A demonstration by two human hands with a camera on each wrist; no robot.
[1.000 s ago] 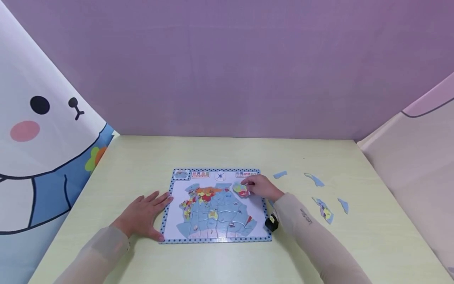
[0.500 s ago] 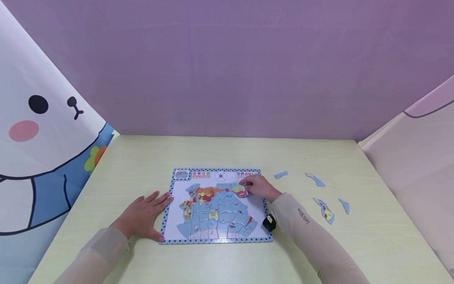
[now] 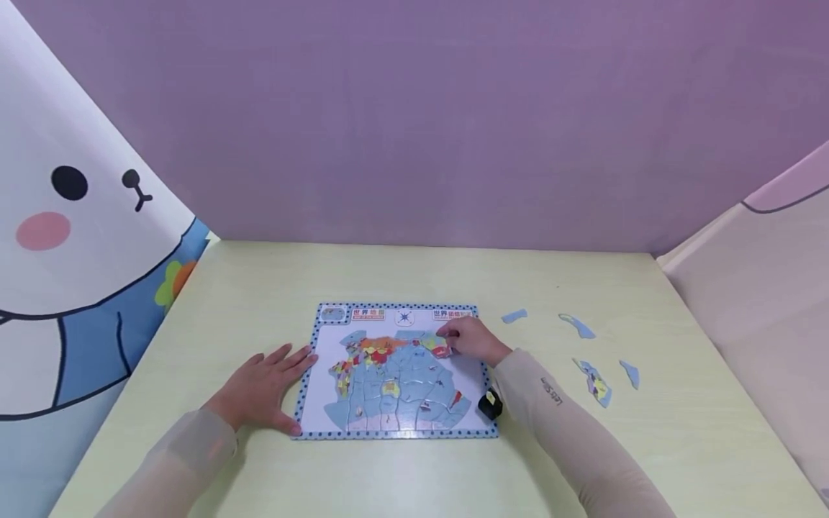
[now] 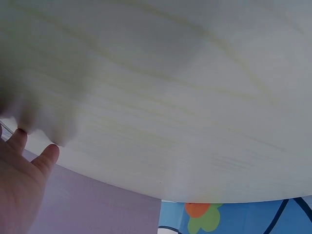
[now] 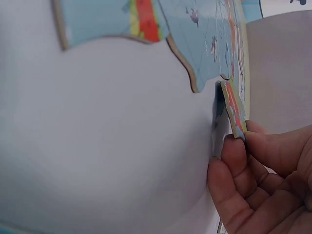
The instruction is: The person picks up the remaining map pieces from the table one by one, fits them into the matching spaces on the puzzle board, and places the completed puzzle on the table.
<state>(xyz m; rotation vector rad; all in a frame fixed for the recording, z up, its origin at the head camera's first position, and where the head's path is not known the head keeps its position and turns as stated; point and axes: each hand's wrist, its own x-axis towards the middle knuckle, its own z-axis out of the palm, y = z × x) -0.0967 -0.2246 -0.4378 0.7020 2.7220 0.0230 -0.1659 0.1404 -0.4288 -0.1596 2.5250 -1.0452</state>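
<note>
A world-map jigsaw board [image 3: 317, 403] with a dotted blue border lies on the table, its middle covered by fitted pieces [image 3: 414, 396]. My right hand [image 3: 476, 339] pinches a red, yellow and blue puzzle piece [image 5: 234, 108] between thumb and fingers. In the right wrist view that piece is tilted, one end right at the edge of the joined pieces [image 5: 195, 53]. My left hand [image 3: 262, 388] lies spread at the board's left border, fingertips and thumb on its edge. The left wrist view shows only part of that hand [image 4: 24, 175] over the table.
Loose puzzle pieces lie on the table to the right of the board: a small blue one [image 3: 514, 316], a curved one [image 3: 576, 326], a yellow-patterned one [image 3: 594, 383] and a narrow one [image 3: 630, 374]. A purple backdrop [image 3: 414, 129] rises behind the table [image 3: 259, 280].
My right hand has shifted slightly left with its puzzle piece, which now sits against the joined pieces. The left hand keeps its place at the board's edge.
</note>
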